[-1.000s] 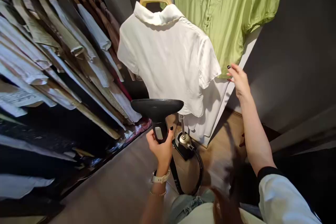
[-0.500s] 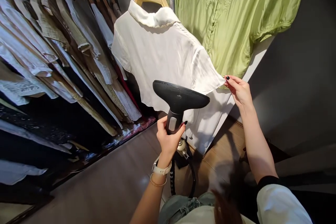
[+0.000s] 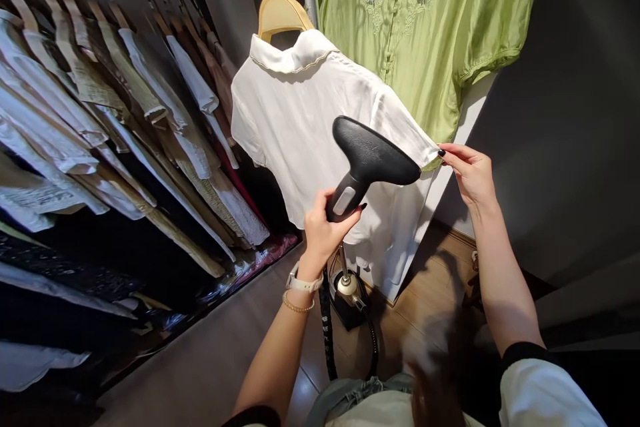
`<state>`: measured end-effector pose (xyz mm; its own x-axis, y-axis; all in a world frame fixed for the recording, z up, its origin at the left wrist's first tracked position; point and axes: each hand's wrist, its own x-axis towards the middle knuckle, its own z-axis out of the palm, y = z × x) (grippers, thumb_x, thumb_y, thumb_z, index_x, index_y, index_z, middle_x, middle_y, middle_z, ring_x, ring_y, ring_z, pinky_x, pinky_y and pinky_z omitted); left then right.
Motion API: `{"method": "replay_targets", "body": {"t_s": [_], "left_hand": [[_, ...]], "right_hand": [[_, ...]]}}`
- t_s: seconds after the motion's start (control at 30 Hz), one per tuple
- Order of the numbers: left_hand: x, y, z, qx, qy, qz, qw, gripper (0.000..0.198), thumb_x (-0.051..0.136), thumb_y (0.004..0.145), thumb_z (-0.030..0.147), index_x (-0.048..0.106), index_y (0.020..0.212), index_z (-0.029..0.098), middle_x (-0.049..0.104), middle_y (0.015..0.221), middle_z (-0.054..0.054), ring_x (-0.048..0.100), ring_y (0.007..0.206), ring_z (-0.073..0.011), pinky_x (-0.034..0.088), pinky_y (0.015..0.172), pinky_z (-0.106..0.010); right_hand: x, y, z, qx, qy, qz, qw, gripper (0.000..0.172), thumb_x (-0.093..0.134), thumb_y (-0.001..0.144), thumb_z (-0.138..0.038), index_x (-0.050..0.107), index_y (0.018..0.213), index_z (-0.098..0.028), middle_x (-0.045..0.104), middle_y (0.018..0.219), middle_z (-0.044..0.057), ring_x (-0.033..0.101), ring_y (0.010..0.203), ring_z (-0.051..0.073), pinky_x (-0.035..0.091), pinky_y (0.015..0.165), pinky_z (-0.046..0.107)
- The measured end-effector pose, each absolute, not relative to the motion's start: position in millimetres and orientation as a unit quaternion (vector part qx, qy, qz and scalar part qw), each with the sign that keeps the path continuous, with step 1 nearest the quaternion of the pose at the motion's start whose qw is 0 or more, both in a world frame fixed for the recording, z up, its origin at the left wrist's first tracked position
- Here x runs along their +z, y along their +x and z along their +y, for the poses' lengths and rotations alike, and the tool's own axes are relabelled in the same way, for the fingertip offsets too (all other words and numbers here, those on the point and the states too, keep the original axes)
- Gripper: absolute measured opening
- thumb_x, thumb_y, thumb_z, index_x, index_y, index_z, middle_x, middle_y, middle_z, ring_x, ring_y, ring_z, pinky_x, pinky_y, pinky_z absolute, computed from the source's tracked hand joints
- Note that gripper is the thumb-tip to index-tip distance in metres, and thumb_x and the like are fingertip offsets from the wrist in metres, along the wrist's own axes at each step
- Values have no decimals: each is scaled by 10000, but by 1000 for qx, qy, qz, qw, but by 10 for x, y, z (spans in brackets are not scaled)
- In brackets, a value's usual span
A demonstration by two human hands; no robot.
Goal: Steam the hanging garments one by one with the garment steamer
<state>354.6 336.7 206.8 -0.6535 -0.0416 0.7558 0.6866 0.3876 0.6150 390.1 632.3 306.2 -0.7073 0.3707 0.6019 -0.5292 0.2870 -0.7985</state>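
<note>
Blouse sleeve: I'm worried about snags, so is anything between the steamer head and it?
Nothing visible stands between them. The steamer head, gripped by its handle in the left hand, sits directly in front of the blouse sleeve; whether they touch is hard to tell. The right hand pinches the sleeve's end, past the head's tip.

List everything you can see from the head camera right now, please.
steamer head: one, black, held up before the blouse
white blouse: one, centre, hanging
hanger: one, pale wood, inside the blouse collar
green blouse: one, embroidered, upper right
hanging clothes: many, mostly white and beige, rack at left
steamer base: one, black and metal, on floor
hose: one, black, at the base
floor: wood, lower right
watch: one, white, left wrist
bracelet: one, gold-toned, left wrist
left hand: one, gripping the steamer head
right hand: one, pinching the white blouse's sleeve
</note>
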Motion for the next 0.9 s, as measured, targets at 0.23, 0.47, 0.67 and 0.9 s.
{"method": "replay_targets", "body": {"t_s": [0.23,0.47,0.67,0.9], "left_hand": [[2385,3338,3439,-422,-250,-801,344,503,762,752,525,626,1117,207,722,898,-19,661,736,-188,464,667,-270],[2410,3325,3342,-371,-322,-821,292,493,730,805,538,628,1163,215,735,930,-11,680,774,-192,450,684,-261],[2301,3385,3353,-321,-365,-835,260,431,713,849,486,633,1196,243,759,978,-4,711,805,-206,441,681,-263],[2350,3337,3375,-296,-371,-833,286,457,728,857,461,623,1235,226,768,1014,-25,728,848,-238,432,669,-276]], "right_hand": [[3363,4022,6450,616,52,-723,309,394,904,548,-364,761,880,-208,738,892,41,691,875,196,569,793,307],[3474,4053,6490,616,61,-733,280,399,928,496,-320,729,819,-197,721,844,32,692,839,177,569,820,288],[3550,4126,6481,608,58,-742,276,392,926,473,-310,710,782,-204,716,841,27,704,850,202,584,837,325],[3636,4190,6516,600,62,-748,275,368,925,476,-287,705,759,-203,709,824,23,704,852,204,581,862,342]]}}
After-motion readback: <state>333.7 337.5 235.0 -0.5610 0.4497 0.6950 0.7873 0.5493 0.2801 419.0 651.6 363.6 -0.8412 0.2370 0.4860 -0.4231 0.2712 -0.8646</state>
